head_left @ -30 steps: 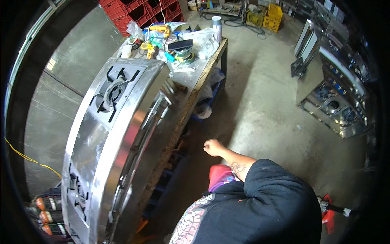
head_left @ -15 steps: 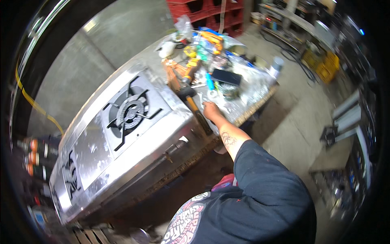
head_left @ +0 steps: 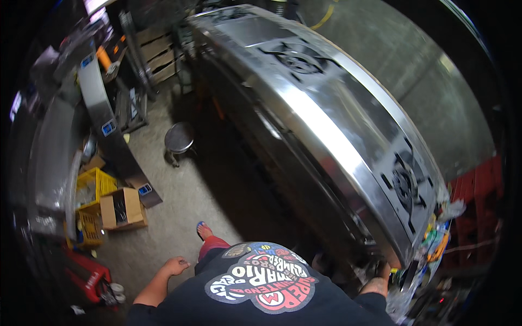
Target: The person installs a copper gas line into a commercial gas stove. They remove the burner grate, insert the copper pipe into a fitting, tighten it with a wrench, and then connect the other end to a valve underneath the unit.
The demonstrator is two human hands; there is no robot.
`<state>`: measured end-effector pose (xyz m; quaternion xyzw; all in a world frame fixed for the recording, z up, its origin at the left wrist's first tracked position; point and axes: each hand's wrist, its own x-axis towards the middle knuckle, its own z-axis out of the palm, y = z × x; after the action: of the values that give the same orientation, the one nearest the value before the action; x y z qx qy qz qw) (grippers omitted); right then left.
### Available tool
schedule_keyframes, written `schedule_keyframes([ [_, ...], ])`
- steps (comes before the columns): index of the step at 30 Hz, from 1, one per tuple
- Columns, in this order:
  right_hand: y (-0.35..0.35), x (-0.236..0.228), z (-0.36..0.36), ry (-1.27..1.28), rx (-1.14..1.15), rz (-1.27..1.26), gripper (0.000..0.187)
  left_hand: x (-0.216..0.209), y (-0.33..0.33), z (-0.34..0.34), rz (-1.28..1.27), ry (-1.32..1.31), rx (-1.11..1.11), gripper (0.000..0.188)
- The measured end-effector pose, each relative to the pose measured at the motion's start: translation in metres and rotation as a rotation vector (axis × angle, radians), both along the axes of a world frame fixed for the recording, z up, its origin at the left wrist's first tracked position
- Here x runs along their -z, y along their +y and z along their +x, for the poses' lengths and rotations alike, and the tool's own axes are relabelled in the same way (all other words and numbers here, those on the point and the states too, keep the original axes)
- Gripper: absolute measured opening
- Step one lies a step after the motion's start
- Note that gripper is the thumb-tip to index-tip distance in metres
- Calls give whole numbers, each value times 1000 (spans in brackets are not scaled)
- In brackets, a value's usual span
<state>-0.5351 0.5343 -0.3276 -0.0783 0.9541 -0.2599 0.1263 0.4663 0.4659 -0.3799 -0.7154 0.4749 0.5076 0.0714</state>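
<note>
My left hand hangs low over the floor, left of my body, with its fingers curled together. A pale spot shows at its fingertips; what it is, if anything is held, I cannot make out. My right hand is at the near end of the long stainless steel stove, beside its corner. Its fingers are dark and mostly hidden. A black pan support over a burner sits on the stove top near that end, and another burner lies farther along.
A round stool stands on the concrete floor. To the left are a cardboard box, a yellow crate and a long metal panel. Cluttered bags and tools lie beyond the stove's near end, before red crates.
My view has swung far to the left, along the stove. My right hand was over the cluttered bench end beside a hammer; now it is low by the stove's corner. My left hand has come into view.
</note>
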Motion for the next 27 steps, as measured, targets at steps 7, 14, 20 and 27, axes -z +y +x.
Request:
schedule_keyframes([
  [7,51,9,183,-388,653,-240,37,39,-84,129,25,22,-40,47],
  [14,-118,52,487,-94,-229,451,43,10,-294,205,-59,133,287,45],
  [20,-440,43,694,-172,-887,105,32,56,-452,241,-91,214,532,39],
  [27,-776,49,814,-246,-1257,-367,36,-42,-642,287,-202,170,332,32],
])
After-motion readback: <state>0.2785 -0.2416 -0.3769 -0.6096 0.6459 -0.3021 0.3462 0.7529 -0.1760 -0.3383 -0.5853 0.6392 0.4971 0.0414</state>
